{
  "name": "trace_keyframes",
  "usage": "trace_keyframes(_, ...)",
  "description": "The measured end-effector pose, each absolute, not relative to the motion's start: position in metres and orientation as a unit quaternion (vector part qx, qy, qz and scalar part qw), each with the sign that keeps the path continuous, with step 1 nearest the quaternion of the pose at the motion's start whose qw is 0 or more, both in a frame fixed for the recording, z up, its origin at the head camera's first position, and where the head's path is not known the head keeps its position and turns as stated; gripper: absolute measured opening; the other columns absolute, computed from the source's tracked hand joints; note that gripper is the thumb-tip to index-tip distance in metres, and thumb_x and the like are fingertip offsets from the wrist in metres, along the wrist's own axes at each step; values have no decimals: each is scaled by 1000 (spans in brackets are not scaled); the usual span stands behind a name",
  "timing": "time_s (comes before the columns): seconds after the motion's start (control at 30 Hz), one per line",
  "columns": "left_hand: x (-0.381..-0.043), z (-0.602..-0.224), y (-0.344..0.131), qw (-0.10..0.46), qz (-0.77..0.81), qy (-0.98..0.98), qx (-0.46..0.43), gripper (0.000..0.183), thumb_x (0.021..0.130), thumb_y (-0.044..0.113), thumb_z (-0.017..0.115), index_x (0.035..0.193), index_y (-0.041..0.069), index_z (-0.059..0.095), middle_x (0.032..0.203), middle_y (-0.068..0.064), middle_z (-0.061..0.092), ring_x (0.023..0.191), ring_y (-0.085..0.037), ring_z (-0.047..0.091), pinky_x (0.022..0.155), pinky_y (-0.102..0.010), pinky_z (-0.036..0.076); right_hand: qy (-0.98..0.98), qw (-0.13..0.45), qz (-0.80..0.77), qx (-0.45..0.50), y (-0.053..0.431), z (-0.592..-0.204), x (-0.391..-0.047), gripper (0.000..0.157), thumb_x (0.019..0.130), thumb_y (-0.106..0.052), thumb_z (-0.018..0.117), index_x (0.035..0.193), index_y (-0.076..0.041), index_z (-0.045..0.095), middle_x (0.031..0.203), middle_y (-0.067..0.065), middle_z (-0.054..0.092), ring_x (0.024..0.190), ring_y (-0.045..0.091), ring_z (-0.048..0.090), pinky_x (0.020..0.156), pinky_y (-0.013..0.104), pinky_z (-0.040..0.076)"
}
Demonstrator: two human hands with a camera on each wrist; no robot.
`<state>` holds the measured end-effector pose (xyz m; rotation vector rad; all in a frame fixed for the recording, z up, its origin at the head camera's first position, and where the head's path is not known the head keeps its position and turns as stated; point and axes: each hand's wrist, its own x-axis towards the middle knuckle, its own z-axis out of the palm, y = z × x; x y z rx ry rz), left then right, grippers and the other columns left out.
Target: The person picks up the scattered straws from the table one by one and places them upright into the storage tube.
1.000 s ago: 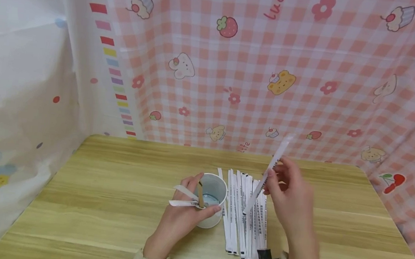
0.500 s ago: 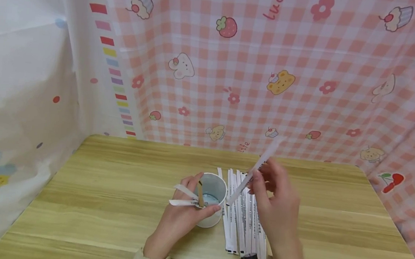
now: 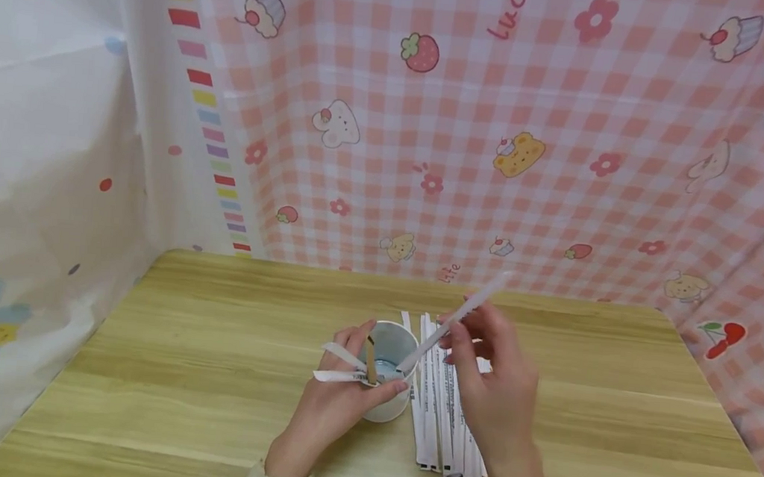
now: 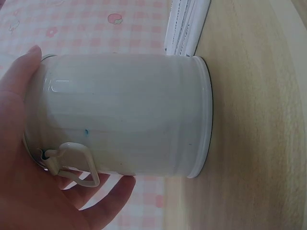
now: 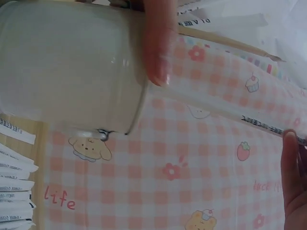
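My left hand (image 3: 324, 406) grips a small white pail (image 3: 387, 410) round its near side, thumb along the rim. The left wrist view shows a little loop handle (image 4: 93, 165) near the rim by the palm. Two white paper-wrapped straws (image 3: 337, 375) and a brown stick-like strip (image 3: 371, 361) lean out of the pail over that hand. My right hand (image 3: 498, 390) pinches another paper-wrapped straw (image 3: 454, 321), slanted, its lower end at the pail's mouth. In the right wrist view this straw (image 5: 211, 110) passes behind the left thumb (image 5: 159, 52) at the rim.
A row of wrapped straws (image 3: 431, 422) lies on the wooden table (image 3: 196, 374) right of the pail, partly under the right hand. Behind the table hangs a pink checked cloth (image 3: 374, 170); a white printed cloth (image 3: 44, 167) hangs at the left.
My right hand has moved left and a little down, bringing its straw from above the row to the pail's mouth. The left hand and pail have stayed put.
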<state>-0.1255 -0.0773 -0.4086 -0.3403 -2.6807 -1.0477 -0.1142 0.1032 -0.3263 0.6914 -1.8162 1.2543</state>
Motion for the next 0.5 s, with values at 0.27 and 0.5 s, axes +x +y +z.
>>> trace_keyframes(0.27, -126, -408, -76, 126, -359, -916, -125, 91, 66, 68, 58, 134, 12, 35, 119, -7, 42, 98, -18, 46, 80, -35, 44, -823, 310, 382, 283, 97, -338, -120, 24, 81, -10, 63, 104, -8, 57, 81, -4, 63, 68, 5, 59, 57, 17, 47)
trace_keyframes(0.5, -127, -409, -77, 123, -362, -916, -120, 91, 66, 68, 59, 135, 13, 34, 120, -7, 41, 100, -19, 46, 82, -37, 44, -859, 263, 325, 296, 94, -347, -124, 6, 84, -17, 59, 90, -15, 58, 74, -12, 62, 62, -6, 53, 55, 11, 43)
